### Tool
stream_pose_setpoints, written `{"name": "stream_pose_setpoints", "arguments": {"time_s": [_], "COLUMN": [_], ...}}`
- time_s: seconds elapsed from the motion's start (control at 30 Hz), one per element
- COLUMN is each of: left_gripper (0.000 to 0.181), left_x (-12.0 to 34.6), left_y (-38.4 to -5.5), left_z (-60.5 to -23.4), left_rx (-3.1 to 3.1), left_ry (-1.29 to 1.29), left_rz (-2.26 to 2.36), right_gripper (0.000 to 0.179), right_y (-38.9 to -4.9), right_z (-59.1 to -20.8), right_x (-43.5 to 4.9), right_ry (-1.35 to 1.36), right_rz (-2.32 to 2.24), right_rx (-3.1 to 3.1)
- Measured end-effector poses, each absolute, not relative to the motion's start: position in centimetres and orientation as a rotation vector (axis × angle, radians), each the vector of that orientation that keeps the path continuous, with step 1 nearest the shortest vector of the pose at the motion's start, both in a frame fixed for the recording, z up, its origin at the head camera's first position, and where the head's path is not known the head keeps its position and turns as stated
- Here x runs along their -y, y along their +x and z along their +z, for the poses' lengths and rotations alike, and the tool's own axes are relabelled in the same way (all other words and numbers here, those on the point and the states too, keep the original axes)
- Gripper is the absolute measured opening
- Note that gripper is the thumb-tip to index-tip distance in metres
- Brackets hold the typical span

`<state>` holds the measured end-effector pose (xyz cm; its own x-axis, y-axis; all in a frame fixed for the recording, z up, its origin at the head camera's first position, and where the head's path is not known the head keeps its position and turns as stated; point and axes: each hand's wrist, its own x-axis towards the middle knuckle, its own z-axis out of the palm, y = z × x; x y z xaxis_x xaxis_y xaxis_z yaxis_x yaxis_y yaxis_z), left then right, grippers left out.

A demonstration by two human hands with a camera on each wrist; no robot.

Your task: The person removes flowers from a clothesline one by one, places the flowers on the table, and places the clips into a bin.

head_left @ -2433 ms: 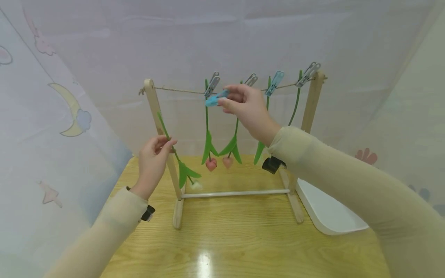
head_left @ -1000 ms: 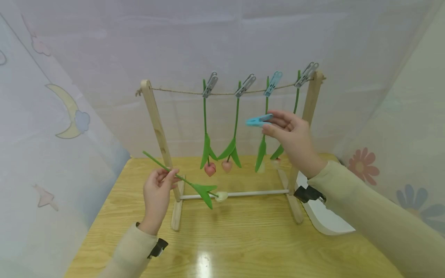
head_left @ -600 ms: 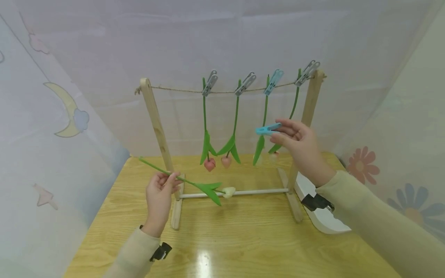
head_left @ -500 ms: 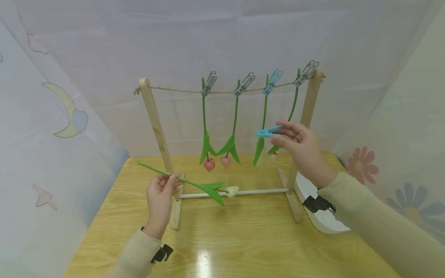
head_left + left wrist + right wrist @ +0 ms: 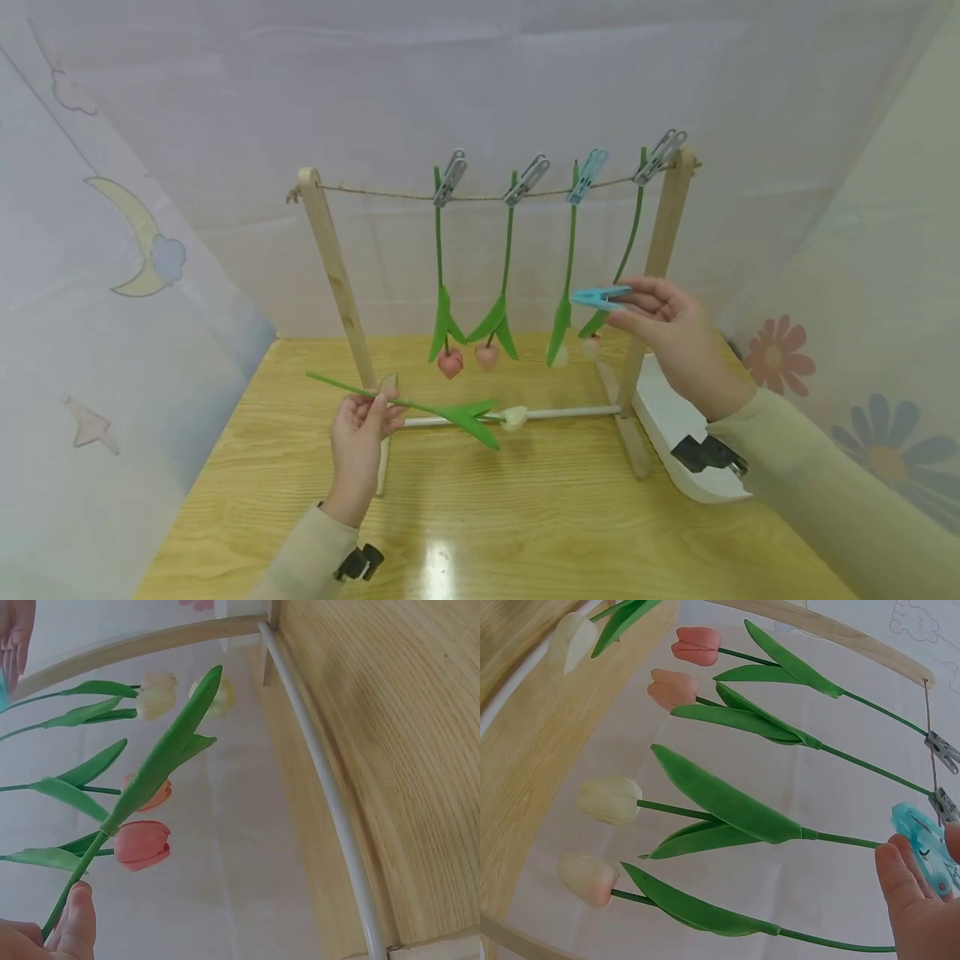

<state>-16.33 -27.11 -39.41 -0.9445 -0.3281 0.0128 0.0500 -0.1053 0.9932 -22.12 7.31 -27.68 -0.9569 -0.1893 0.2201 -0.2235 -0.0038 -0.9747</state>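
My left hand (image 5: 360, 446) pinches the green stem of an artificial white tulip (image 5: 513, 417) between thumb and fingers. The tulip lies nearly level, bloom to the right, in front of the rack's lower bar. Over on the right, my right hand (image 5: 678, 342) holds a light blue clothespin (image 5: 596, 297) by its handle end, nose to the left. It hovers in front of the hanging tulips' leaves. Upside down from a twine line (image 5: 375, 194) hang a red tulip (image 5: 450, 363), a peach tulip (image 5: 487, 357) and two pale ones, held by grey clothespins (image 5: 527, 181) and a blue clothespin (image 5: 587, 177).
The wooden rack (image 5: 336, 279) stands on a wood-grain table (image 5: 525, 525), with a white lower bar (image 5: 570, 412) between its feet. A white tray (image 5: 701, 475) sits at the right, partly behind the right wrist. Printed cloth surrounds the table at the back and sides.
The right hand has moved from the twine down and to the right, still holding the blue clothespin. The left hand has come lower, and its tulip has turned from steep to nearly level.
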Motion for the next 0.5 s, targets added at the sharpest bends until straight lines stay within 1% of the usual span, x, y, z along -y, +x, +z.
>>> {"name": "stream_pose_setpoints", "arguments": {"time_s": [0.3,0.5], "left_gripper": [0.020,0.024], "left_x": [26.8,26.6], "left_y": [-16.0,-16.0], "left_z": [-40.5,-41.2], "left_rx": [1.900,1.926], "left_ry": [0.348,0.375], "left_rz": [-2.252,-2.278], "right_gripper": [0.029,0.026], "right_y": [-21.8,-21.6], "right_z": [-28.3,-28.9], "right_x": [-8.6,-9.4], "right_ry": [0.447,0.412], "right_rz": [2.155,2.177], "right_rx": [2.203,2.177]}}
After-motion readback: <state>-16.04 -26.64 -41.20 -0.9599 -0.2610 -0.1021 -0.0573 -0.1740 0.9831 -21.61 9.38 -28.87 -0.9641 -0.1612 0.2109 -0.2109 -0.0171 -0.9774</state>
